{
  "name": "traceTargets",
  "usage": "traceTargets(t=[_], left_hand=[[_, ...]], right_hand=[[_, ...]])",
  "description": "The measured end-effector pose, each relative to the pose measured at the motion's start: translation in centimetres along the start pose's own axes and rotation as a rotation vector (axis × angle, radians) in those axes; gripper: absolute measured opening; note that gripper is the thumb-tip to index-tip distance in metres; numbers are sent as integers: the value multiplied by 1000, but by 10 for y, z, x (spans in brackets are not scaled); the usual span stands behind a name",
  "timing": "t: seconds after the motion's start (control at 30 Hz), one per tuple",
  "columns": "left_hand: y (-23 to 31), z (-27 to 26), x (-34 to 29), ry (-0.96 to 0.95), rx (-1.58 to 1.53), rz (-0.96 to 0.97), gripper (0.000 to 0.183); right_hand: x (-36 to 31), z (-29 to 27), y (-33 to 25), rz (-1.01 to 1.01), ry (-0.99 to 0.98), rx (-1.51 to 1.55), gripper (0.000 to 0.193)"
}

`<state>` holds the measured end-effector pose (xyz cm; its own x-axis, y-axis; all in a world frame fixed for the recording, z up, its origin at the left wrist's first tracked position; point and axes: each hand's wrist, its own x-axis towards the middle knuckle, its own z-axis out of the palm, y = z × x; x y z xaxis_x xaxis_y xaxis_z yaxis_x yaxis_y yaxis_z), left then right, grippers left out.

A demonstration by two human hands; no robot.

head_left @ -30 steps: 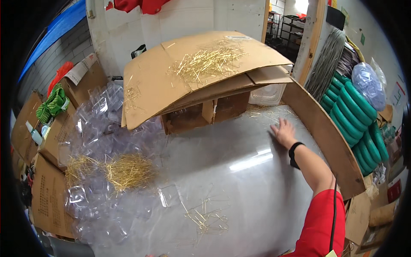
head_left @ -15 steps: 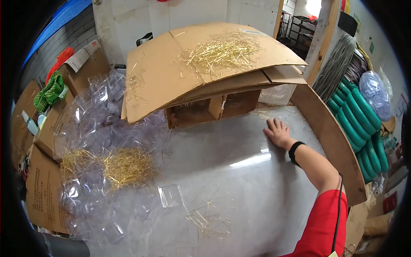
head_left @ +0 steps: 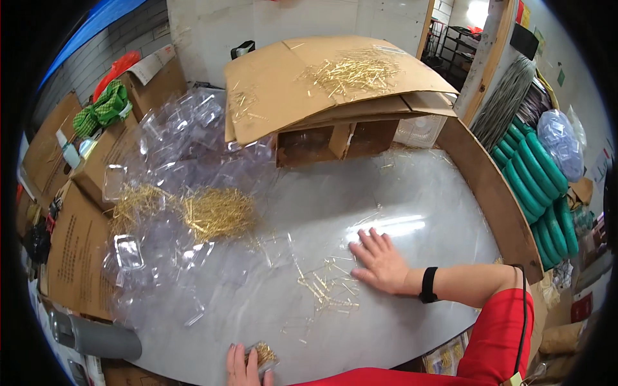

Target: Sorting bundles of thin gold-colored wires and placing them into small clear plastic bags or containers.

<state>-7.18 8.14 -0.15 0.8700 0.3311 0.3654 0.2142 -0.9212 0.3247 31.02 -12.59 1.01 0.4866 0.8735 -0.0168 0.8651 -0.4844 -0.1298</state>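
Note:
My right hand (head_left: 381,265) lies flat on the grey tabletop (head_left: 309,225), fingers spread and holding nothing. Just left of it is a loose scatter of thin gold wire pins (head_left: 325,289). At the near edge my left hand (head_left: 243,368) is partly cut off by the frame. Its fingers close around a small clear plastic box (head_left: 265,364) with gold pins in it. Farther left, a dense pile of gold pins (head_left: 219,213) rests among many clear plastic boxes (head_left: 193,154).
A cardboard sheet (head_left: 270,77) with more gold pins (head_left: 357,74) covers a divided box (head_left: 309,147) at the back. A brown board (head_left: 496,199) borders the right side. A grey cylinder (head_left: 103,338) lies at the near left; green coiled bundles (head_left: 531,170) stand beyond the board.
My right hand has moved nearer and left across the tabletop, up to the loose pins. My left hand has come into view with the small box. The view has shifted.

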Motion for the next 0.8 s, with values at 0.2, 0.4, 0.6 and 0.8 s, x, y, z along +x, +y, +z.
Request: traceTargets(t=[0.2,0.4,0.6,0.8], left_hand=[[1,-2,-4,10,-10,-28,55],[-2,5,-1,19,-22,-7,56],[-2,4,-10,36,37,11,55],[-3,1,-6,-23,20,-9,52]], right_hand=[[41,-33,-15,-182,159,281,62],[126,-29,161,284,282,-30,63],[165,-37,163,558,-51,20,88],[112,-6,78,118,-95,-6,87]])
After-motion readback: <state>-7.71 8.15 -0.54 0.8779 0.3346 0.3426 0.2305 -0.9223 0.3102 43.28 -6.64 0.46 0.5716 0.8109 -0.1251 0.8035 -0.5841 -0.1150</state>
